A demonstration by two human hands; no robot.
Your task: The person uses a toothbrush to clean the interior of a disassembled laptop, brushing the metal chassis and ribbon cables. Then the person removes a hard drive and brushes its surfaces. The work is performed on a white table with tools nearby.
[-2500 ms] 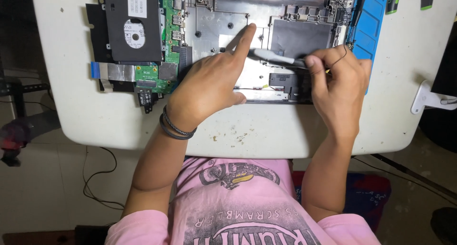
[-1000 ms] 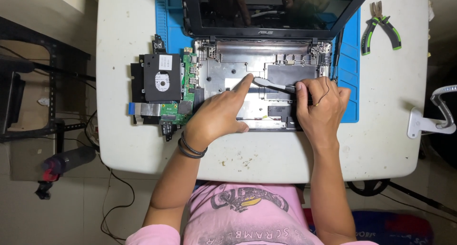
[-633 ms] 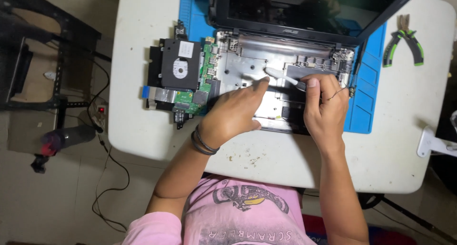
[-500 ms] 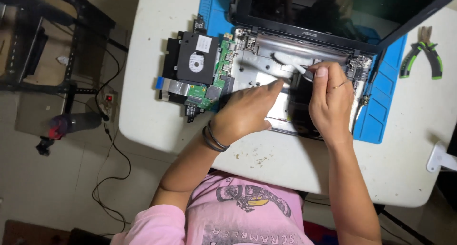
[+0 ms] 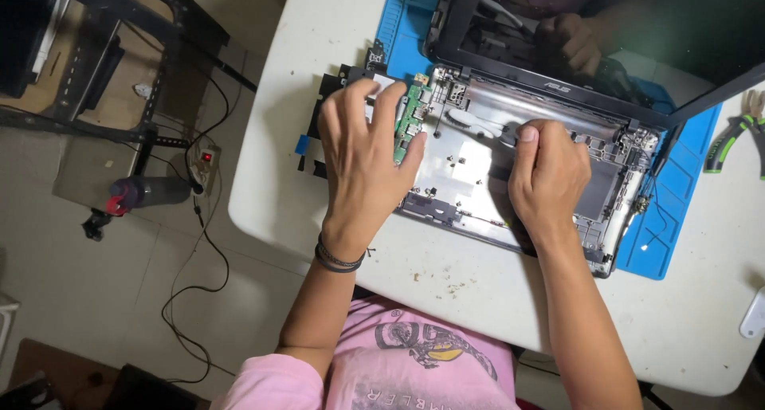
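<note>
The left hand (image 5: 365,151) lies flat with fingers spread, grasping nothing, over the black drive unit (image 5: 339,99) and the green circuit board (image 5: 410,119) at the left end of the opened laptop base (image 5: 466,159). The hand covers most of the drive, so only its upper edge and left corner show. A dark band (image 5: 339,258) circles that wrist.

The right hand (image 5: 548,177) rests knuckles-up on the middle of the laptop base with fingers curled under. Whether it grips anything cannot be told, since the palm and fingertips are hidden.

The laptop sits on a blue work mat (image 5: 669,219) on the white tabletop (image 5: 478,298). Its dark screen (image 5: 637,35) stands open behind the base, cut off by the top edge, and carries a dim reflection of a hand. Green-handled pliers (image 5: 737,143) lie at the right, partly cut off by the frame edge. Small specks on the tabletop near the person's body are too small to identify.

On the floor at the left lie a dark bottle with a red cap (image 5: 151,193), a black cable (image 5: 199,274) and a power strip with a lit red switch (image 5: 205,159).
</note>
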